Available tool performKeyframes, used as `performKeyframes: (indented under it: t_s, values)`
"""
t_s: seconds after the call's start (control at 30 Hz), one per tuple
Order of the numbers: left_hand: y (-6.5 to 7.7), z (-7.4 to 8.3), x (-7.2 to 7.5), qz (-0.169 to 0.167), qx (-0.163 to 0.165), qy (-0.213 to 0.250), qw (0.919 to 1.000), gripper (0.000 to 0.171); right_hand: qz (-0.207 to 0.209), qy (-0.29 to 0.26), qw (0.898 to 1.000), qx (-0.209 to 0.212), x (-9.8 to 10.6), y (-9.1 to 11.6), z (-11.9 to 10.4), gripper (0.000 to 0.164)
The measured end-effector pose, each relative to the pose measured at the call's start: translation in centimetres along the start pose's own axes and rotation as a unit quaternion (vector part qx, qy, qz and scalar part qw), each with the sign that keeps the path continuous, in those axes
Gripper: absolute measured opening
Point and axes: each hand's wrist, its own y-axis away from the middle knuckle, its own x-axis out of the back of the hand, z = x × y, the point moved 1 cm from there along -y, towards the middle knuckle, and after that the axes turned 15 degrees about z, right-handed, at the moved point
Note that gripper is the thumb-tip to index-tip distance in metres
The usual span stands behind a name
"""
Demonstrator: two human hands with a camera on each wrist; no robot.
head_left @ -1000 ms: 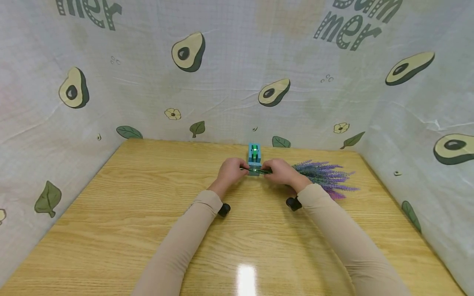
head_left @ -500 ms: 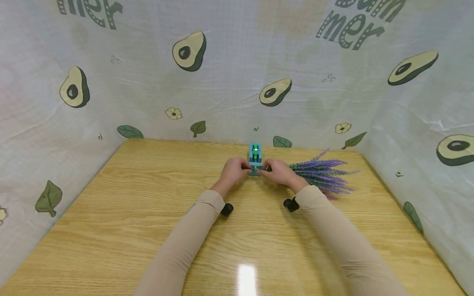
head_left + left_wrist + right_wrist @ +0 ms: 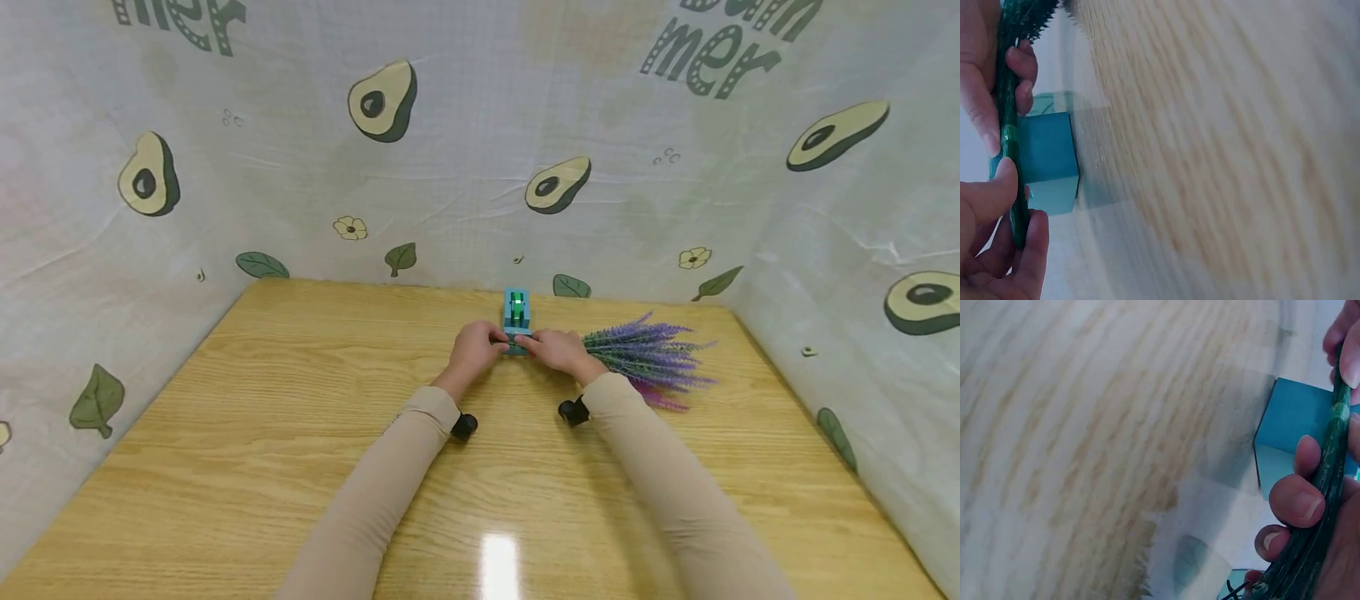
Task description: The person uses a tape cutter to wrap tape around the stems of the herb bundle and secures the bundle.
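A bunch of artificial lavender [image 3: 648, 354] lies sideways over the table, its purple heads fanned to the right. My right hand [image 3: 558, 350] grips its green stems [image 3: 1329, 462], fingers curled round them. The thumb and fingers of my left hand [image 3: 997, 228] pinch the bare stem end. Between the hands, a shiny lighter-green band [image 3: 1010, 133] circles the stems. Right behind them stands a blue tape dispenser [image 3: 517, 310] with a green roll in it. In the head view my fingers hide most of the stems and overlap the dispenser's front.
The wooden table [image 3: 300, 433] stretches to both sides and toward me. Behind it hangs a pale cloth [image 3: 465, 150] printed with avocados and leaves, which also runs along both sides. A black wrist camera [image 3: 573, 412] sits under each wrist.
My right hand has shifted left toward my left hand, so the stem gap between them has narrowed. The lavender heads have moved left and turned somewhat. The dispenser stays in place.
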Motion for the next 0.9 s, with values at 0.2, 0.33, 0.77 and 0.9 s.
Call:
performKeyframes:
  t_s: [0.2, 0.33, 0.77, 0.9]
  values:
    - [0.6, -0.6, -0.3, -0.041, -0.001, 0.012, 0.9991, 0.008, -0.037, 0.019, 0.999, 0.034, -0.3, 0.6, 0.0, 0.044]
    - [0.6, -0.3, 0.4, -0.038, 0.000, 0.037, 0.9986, 0.007, -0.017, 0.009, 0.999, 0.041, -0.1, 1.1, 0.0, 0.045]
    - [1.7, 0.9, 4.5, -0.057, -0.032, 0.099, 0.9929, 0.007, 0.106, -0.082, 0.972, 0.194, 2.7, 4.7, -0.4, 0.032]
    - [2.3, 1.0, 5.5, -0.060, -0.032, 0.109, 0.9917, 0.007, 0.132, -0.097, 0.955, 0.248, 3.0, 5.9, -0.9, 0.037]
